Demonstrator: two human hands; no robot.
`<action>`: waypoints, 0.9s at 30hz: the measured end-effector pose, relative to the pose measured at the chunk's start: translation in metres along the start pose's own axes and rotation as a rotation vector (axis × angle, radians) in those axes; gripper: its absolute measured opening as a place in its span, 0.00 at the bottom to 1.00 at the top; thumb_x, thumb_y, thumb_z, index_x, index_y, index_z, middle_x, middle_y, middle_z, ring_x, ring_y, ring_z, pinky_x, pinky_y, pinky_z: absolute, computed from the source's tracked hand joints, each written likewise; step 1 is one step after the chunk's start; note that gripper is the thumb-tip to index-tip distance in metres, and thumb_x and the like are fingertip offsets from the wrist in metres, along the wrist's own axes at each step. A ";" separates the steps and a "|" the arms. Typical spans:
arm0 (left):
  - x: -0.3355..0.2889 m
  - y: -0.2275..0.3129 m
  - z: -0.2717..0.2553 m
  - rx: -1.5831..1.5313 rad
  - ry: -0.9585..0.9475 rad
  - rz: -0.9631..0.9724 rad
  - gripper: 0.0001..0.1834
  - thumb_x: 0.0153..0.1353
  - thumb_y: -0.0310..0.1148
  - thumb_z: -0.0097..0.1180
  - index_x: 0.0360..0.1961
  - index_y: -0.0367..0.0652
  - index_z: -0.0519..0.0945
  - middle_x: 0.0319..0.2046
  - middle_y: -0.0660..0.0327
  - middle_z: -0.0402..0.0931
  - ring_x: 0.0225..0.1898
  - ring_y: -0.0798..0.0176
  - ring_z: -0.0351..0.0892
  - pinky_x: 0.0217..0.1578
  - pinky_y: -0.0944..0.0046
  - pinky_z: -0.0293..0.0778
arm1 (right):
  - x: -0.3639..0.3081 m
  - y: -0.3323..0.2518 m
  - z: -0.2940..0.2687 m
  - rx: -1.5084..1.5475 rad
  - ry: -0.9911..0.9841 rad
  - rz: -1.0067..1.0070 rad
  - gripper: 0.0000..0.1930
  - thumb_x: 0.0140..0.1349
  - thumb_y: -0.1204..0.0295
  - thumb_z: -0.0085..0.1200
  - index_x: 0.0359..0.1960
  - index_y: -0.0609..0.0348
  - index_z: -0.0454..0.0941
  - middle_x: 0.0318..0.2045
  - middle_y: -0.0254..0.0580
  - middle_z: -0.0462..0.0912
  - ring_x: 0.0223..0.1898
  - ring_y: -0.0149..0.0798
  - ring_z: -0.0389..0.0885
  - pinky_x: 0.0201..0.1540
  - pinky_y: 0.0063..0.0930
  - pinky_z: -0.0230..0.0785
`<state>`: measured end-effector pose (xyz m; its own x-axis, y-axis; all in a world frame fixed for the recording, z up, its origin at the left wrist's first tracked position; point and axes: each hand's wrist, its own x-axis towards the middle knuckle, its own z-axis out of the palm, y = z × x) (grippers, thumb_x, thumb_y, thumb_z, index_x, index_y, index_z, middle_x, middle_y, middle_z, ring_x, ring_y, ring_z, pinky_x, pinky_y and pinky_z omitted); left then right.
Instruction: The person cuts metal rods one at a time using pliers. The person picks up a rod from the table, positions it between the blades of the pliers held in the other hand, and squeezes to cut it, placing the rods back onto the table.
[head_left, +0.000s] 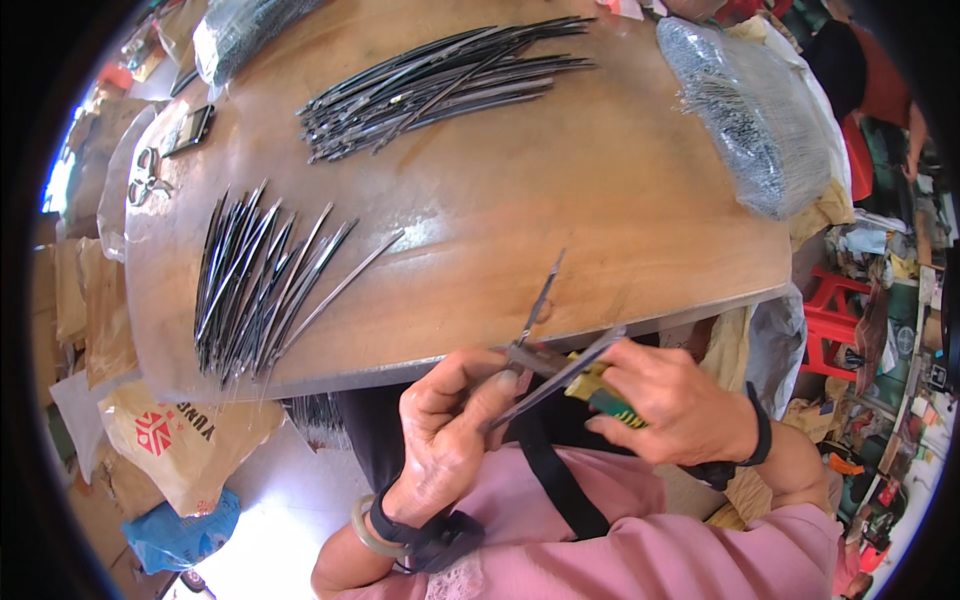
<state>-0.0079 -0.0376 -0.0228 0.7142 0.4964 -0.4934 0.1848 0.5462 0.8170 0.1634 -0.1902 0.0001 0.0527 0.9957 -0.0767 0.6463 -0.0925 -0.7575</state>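
Note:
My left hand (450, 425) is closed, with thumb and fingers pinching a thin dark strip (540, 300) whose free end points up over the table's near edge. My right hand (665, 400) is wrapped round pliers (612, 402) with yellow and green handles. The plier jaws meet the strip right at my left fingertips. Another long dark strip (570, 378) runs slantwise between my two hands, across the pliers; which hand grips it I cannot tell. On the table to the left lies a loose, fanned bundle of dark strips (255, 290). A second bundle (430, 85) lies farther back.
The wooden table (600, 200) has a metal near edge just beyond my hands. Scissors (148, 178) and a phone-like device (188, 130) sit at its left. Plastic-wrapped wire bundles (750, 120) lie at the right. A red stool (832, 320) stands beyond. Another person (885, 80) is at the far right.

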 end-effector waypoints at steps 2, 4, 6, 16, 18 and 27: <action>-0.005 -0.002 -0.006 -0.002 0.036 0.009 0.05 0.64 0.24 0.55 0.36 0.32 0.77 0.20 0.63 0.72 0.14 0.74 0.64 0.14 0.74 0.58 | 0.004 0.001 0.012 -0.035 0.044 -0.052 0.16 0.52 0.70 0.63 0.37 0.70 0.76 0.36 0.52 0.74 0.35 0.49 0.78 0.32 0.36 0.75; -0.009 0.002 -0.009 -0.006 0.054 0.028 0.05 0.63 0.25 0.56 0.36 0.33 0.77 0.18 0.60 0.73 0.11 0.71 0.64 0.12 0.72 0.56 | 0.009 -0.001 0.009 0.002 -0.003 -0.062 0.16 0.50 0.72 0.65 0.33 0.72 0.74 0.38 0.54 0.75 0.34 0.51 0.78 0.34 0.36 0.74; -0.011 0.010 -0.010 -0.052 0.047 -0.002 0.05 0.63 0.25 0.56 0.35 0.34 0.77 0.17 0.59 0.72 0.11 0.70 0.64 0.12 0.72 0.56 | 0.008 -0.004 0.009 0.052 -0.018 -0.021 0.15 0.50 0.72 0.64 0.34 0.72 0.75 0.38 0.52 0.75 0.32 0.50 0.78 0.32 0.36 0.73; -0.005 0.018 -0.009 -0.301 -0.072 -0.074 0.06 0.66 0.26 0.54 0.38 0.32 0.77 0.17 0.63 0.69 0.12 0.74 0.59 0.13 0.74 0.53 | 0.009 -0.004 0.001 0.395 0.100 0.107 0.18 0.55 0.60 0.67 0.35 0.66 0.82 0.46 0.52 0.79 0.35 0.50 0.83 0.38 0.31 0.75; -0.003 0.016 -0.011 -0.300 -0.078 -0.062 0.06 0.66 0.26 0.54 0.38 0.32 0.77 0.17 0.63 0.69 0.12 0.74 0.59 0.13 0.74 0.53 | 0.008 -0.002 -0.001 0.365 0.094 0.102 0.19 0.55 0.60 0.67 0.36 0.66 0.82 0.48 0.53 0.79 0.37 0.50 0.83 0.39 0.31 0.75; -0.001 0.012 -0.005 -0.090 0.019 -0.052 0.04 0.64 0.26 0.56 0.35 0.35 0.77 0.16 0.63 0.71 0.11 0.74 0.60 0.13 0.73 0.54 | 0.010 -0.002 0.006 0.057 0.019 0.023 0.18 0.51 0.65 0.68 0.34 0.69 0.79 0.42 0.54 0.78 0.36 0.53 0.81 0.36 0.36 0.75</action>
<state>-0.0103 -0.0279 -0.0137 0.6924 0.4775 -0.5408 0.1593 0.6299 0.7601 0.1584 -0.1803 -0.0028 0.0820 0.9932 -0.0827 0.6003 -0.1155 -0.7914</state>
